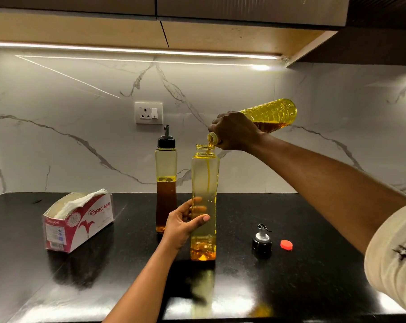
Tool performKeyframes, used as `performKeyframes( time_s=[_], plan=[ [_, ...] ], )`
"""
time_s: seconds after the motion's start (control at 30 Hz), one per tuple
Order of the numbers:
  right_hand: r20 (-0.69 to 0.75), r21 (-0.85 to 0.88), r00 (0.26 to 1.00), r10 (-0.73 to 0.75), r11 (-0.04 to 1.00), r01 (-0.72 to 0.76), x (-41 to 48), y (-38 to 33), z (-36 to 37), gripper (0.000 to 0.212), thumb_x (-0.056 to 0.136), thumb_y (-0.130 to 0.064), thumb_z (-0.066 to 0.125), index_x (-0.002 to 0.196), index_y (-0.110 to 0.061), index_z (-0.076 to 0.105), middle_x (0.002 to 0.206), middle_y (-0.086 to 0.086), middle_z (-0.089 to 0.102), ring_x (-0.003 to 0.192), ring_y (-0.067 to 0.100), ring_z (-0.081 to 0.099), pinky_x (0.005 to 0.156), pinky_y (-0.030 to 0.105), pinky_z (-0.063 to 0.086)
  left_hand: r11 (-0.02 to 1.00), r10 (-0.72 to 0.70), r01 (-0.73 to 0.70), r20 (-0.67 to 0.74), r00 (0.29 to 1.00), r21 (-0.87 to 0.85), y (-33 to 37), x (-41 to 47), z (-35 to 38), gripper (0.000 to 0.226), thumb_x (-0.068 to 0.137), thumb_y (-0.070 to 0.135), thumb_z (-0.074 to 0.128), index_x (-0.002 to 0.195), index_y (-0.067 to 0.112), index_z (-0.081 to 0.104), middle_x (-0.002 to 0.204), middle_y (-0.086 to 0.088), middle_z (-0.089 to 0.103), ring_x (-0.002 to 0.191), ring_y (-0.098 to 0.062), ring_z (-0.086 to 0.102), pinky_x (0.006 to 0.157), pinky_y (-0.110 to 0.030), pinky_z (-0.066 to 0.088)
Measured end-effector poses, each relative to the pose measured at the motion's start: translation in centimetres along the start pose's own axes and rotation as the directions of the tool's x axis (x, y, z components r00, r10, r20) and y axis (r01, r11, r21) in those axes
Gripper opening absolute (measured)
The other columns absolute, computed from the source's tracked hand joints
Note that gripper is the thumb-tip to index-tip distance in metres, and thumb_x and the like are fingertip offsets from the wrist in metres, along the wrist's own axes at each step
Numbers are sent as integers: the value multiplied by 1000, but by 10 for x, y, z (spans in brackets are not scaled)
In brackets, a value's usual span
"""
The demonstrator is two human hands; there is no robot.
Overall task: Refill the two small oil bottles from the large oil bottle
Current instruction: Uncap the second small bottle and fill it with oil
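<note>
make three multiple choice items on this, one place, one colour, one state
1. Where is the red cap?
A) on the floor
B) on the counter, right of the loose pourer
C) in a drawer

2. What colour is the lid on the rear small bottle?
A) black
B) green
C) white

3. What state is the front small bottle in?
A) capped
B) lying on its side
C) open, upright, oil running in

1 B: it lies beside the pourer on the dark top.
2 A: the spouted lid is black.
3 C: the right hand tilts the large bottle over its mouth while the left hand holds it.
</note>
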State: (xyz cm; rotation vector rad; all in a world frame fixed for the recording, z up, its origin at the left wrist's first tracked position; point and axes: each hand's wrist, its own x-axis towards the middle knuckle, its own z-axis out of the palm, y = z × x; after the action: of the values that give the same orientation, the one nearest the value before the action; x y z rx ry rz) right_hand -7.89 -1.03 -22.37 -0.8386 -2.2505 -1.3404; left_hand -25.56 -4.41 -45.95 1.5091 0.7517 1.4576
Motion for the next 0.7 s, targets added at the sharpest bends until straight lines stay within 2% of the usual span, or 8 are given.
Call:
performKeyframes(
  time_s=[0.07,0.2,0.3,0.43,0.7],
  plan=[
    [9,-3,1000,-2,1000,2,0,0,0,14,80,-22,62,76,-10,68,72,7,69,67,27,65,63,33,50,1000,3,-3,9,1000,0,0,0,0,65,56,33,86,115,18,63,105,-8,72,102,-24,68,79,-23,55],
    [20,4,1000,-3,1000,2,0,0,-1,15,82,-22,62,79,-9,69,74,8,70,69,27,65,66,35,51,1000,-1,1,-3,1000,16,-1,0,0,90,43,53,90,119,15,61,105,-7,72,100,-19,69,80,-23,55],
    [22,8,1000,-3,1000,3,0,0,-1,15,81,-22,62,78,-9,68,74,8,69,69,28,64,65,35,51,1000,-1,1,-4,1000,22,-2,1,-1,95,40,56,90,121,14,61,106,-7,72,101,-19,69,83,-25,55],
    [18,1,1000,-9,1000,9,0,0,-2,16,81,-23,62,77,-9,68,73,8,69,69,27,64,64,34,51,1000,5,-5,1,1000,31,-3,1,-1,89,42,55,90,118,17,62,107,-9,71,102,-21,68,83,-25,55],
    [35,-25,999,-23,999,24,1,1,-2,15,79,-24,62,76,-10,68,73,7,69,68,27,65,64,34,51,1000,2,-2,-2,1000,31,-2,1,-1,94,41,56,90,120,15,61,106,-8,72,102,-21,68,86,-29,55]
  ],
)
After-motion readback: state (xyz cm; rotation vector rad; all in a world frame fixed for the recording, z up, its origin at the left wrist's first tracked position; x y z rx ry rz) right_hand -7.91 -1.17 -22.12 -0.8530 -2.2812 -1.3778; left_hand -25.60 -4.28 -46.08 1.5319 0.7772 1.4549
